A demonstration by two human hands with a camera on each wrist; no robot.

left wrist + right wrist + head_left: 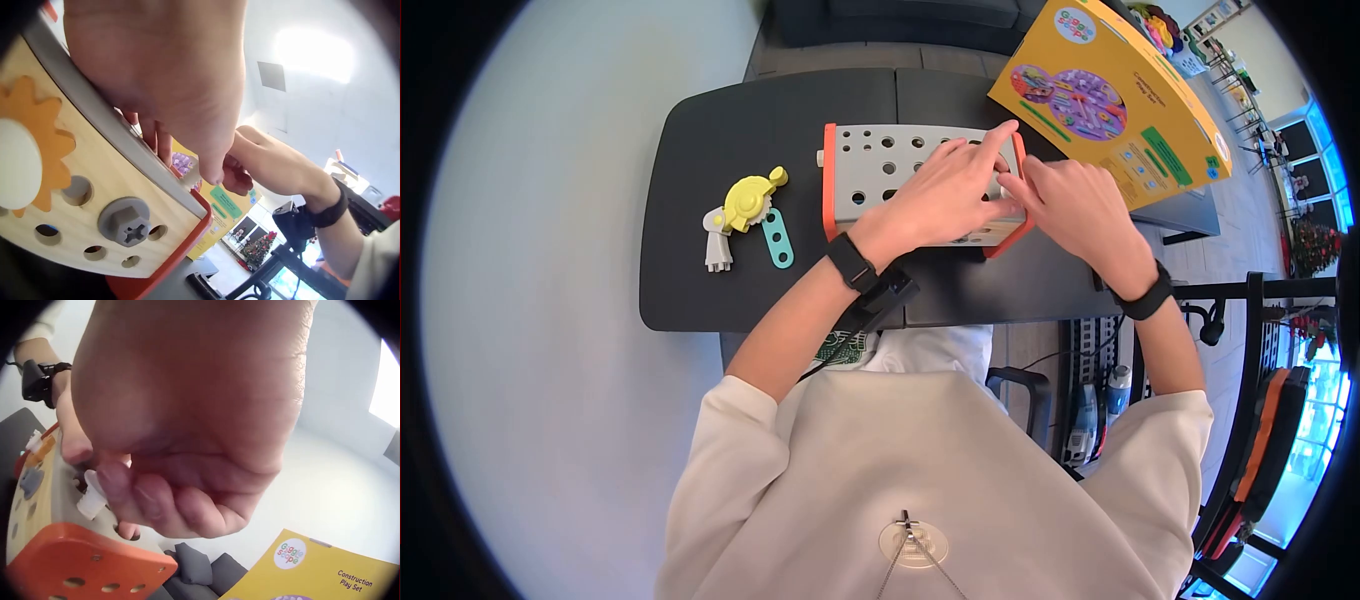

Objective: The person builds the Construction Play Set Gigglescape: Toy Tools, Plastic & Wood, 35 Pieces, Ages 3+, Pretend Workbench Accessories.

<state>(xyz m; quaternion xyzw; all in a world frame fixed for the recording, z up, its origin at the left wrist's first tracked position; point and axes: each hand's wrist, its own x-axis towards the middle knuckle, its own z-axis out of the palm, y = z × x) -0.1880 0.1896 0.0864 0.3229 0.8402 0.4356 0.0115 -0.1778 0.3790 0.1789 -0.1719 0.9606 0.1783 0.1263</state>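
Observation:
A toy workbench box with a grey perforated top (870,170), orange end panels (81,562) and a wooden side (94,181) lies on the dark table. My left hand (945,195) rests across the grey top, its fingers reaching to the right end. Over that same end, my right hand (1085,205) curls its fingers and pinches a white plastic bolt (94,497). The bolt stands tilted close over the top, partly hidden by my fingers. On the wooden side sit a grey bolt head (128,224) and an orange gear (47,147).
Left of the box on the table (690,130) lie joined toy parts: a yellow gear piece (747,203), a grey claw-like piece (717,243) and a teal strip with holes (777,240). A yellow packaging box (1120,110) stands at the back right.

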